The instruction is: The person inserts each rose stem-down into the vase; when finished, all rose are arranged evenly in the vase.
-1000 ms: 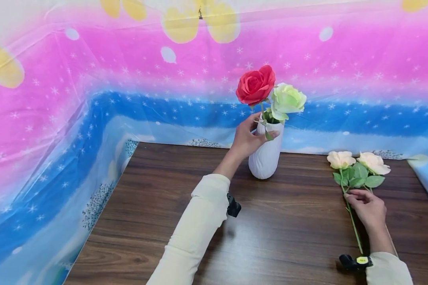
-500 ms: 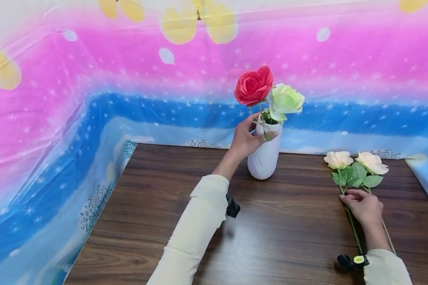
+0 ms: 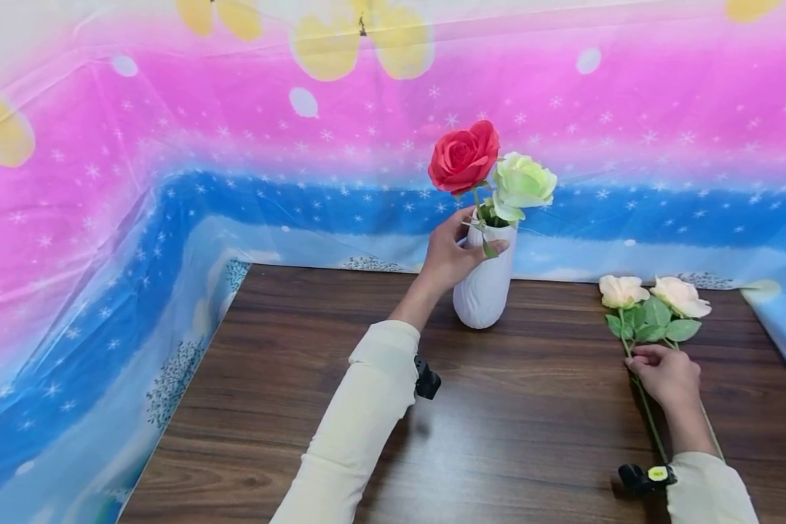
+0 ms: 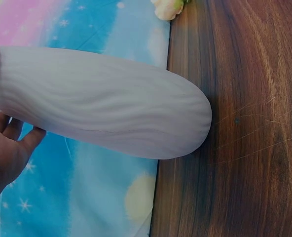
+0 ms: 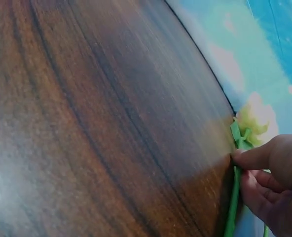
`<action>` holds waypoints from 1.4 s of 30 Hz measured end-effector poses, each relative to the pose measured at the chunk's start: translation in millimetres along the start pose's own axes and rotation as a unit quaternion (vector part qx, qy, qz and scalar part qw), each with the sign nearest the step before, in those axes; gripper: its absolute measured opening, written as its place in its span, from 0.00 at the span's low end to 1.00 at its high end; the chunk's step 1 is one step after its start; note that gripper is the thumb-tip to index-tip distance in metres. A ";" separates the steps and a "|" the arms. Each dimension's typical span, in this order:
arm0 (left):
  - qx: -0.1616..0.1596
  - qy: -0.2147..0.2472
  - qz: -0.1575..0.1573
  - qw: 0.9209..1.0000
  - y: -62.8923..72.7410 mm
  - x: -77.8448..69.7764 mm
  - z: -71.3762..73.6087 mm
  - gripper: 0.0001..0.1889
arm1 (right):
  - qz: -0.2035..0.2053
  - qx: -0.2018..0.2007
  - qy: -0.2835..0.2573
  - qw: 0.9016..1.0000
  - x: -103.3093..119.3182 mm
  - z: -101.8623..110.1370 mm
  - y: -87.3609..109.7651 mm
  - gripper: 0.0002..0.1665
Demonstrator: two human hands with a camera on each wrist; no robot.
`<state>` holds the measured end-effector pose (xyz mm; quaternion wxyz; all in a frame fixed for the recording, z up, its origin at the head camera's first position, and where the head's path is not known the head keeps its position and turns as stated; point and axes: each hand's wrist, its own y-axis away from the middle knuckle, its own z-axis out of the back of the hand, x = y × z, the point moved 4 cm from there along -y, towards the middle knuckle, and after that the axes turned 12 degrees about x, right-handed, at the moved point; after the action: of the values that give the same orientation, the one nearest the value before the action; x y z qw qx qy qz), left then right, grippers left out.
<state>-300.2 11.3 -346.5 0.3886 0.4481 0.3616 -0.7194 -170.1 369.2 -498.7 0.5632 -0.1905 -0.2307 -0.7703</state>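
My left hand [image 3: 450,253] grips the upper part of a white vase [image 3: 483,291] that stands on the table. A red rose [image 3: 463,156] and a pale green rose [image 3: 525,180] rise from its mouth. In the left wrist view the ribbed vase [image 4: 106,103] shows with fingers around its neck. At the right, my right hand [image 3: 668,377] pinches the green stem [image 5: 234,197] of the left of two cream roses. That left cream rose [image 3: 622,291] lies beside the right cream rose [image 3: 681,297], whose stem runs partly behind my hand.
A brown wood-grain table [image 3: 288,393] spans the lower view. Behind it hangs a pink and blue patterned cloth [image 3: 249,131], close to the table's back edge. Black wrist cameras sit on both sleeves, the left camera [image 3: 427,378] above the table.
The view has shifted slightly. My right thumb and fingers have closed in on the left cream rose's stem, and the hand has moved a little. The left hand still holds the vase.
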 end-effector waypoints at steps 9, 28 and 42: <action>-0.001 0.000 -0.004 1.000 -0.9 0.6 -0.2 0.38 | 0.022 0.026 0.031 0.999 4.6 4.5 0.9 0.18; 0.000 -0.001 -0.001 1.000 -1.6 1.8 0.4 0.38 | -0.018 0.290 -0.175 0.941 -3.1 10.4 -5.9 0.31; 0.003 0.005 -0.009 1.000 -1.1 0.8 -0.2 0.38 | 0.001 0.257 -0.234 0.938 7.8 11.8 -4.3 0.16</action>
<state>-301.4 11.8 -347.2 0.3792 0.4497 0.3647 -0.7218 -176.1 371.0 -485.3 0.5240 -0.2147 -0.5459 -0.6176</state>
